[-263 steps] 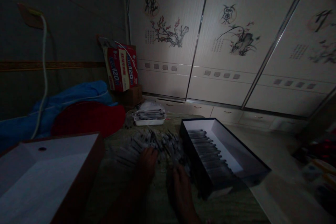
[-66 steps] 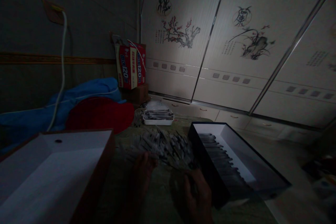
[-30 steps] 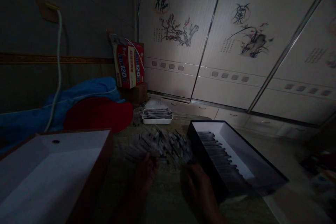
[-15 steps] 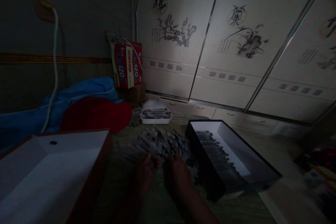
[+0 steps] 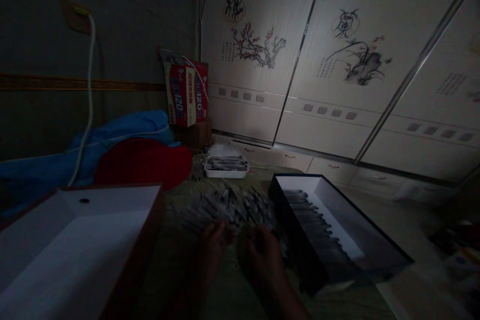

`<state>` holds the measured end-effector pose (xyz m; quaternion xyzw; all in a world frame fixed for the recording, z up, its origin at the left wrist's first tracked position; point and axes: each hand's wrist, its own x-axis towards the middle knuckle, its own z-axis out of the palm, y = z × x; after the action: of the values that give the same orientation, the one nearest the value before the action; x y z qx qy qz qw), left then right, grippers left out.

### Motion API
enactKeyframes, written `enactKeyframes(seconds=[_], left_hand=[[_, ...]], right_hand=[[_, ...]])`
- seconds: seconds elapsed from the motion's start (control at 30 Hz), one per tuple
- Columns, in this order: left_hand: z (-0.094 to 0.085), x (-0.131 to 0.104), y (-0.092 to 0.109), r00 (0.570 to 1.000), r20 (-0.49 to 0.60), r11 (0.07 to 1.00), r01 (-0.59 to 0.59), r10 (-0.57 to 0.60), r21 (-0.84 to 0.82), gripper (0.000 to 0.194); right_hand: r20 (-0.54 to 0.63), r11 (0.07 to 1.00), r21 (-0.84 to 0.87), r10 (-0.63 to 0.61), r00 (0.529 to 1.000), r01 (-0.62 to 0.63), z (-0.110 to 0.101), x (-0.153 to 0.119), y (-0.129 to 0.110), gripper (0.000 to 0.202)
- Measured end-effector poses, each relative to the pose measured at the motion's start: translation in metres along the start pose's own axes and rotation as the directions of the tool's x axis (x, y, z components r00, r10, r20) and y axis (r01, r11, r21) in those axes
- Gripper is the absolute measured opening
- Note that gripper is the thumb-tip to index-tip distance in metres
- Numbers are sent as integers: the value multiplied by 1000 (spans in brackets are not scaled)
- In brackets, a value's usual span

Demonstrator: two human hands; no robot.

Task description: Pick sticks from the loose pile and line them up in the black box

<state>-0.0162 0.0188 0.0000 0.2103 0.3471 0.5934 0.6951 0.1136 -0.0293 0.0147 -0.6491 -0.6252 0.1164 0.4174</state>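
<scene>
My left hand [image 5: 214,245] is at the near edge of a loose pile of thin dark sticks in clear wrappers [image 5: 228,205]. Its fingers are bent together, and what they hold is too dark to tell. Close on its right, my right hand [image 5: 265,249] has curled fingers at the same pile, their contents also unclear. A dark-edged box [image 5: 375,225] to the right holds a row of similar sticks. Behind the pile, a white tray [image 5: 227,174] contains more of them.
At the left stands a reddish-brown box with a white inside [image 5: 108,230]. Red cloth [image 5: 144,162] and blue cloth [image 5: 138,125] lie behind it. A white cable [image 5: 90,75] hangs from the wall. Red cartons [image 5: 187,92] stand at the back, before sliding doors [image 5: 255,120].
The whole view has shifted slightly, so things appear a little further right. Both hands stay at the pile, with small changes in finger pose.
</scene>
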Motion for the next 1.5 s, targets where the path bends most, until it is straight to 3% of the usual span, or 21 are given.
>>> enactKeyframes(seconds=[0.07,0.13,0.4,0.63,0.83,1.13,1.23,1.5], left_hand=[[2,-2,-2,1000,13,998,-6,5,65,26],[4,-4,-4,1000,28,991,-13,10,131,29],[8,-11,-1,993,121,956,-41,6,290,29],[5,-7,-6,995,84,952,-71,48,297,32],[9,-12,1,992,114,923,-88,48,375,24],[7,-11,-3,984,174,946,-82,28,312,26],[5,-9,-4,981,190,939,-93,31,331,25],[3,-7,-8,983,184,931,-64,-4,359,27]], right_hand=[[-50,981,191,53,997,-43,-5,-8,-1,12],[-58,967,251,66,996,-50,-8,-14,-1,11],[-54,973,228,49,997,-35,0,-19,10,8],[-47,976,216,45,998,-34,-1,-20,9,12],[-55,971,234,58,997,-43,1,-21,10,12],[33,843,515,162,986,-156,-3,-19,10,20],[40,870,472,140,989,-142,-1,-19,9,27],[-105,972,229,72,992,-46,10,-25,25,40]])
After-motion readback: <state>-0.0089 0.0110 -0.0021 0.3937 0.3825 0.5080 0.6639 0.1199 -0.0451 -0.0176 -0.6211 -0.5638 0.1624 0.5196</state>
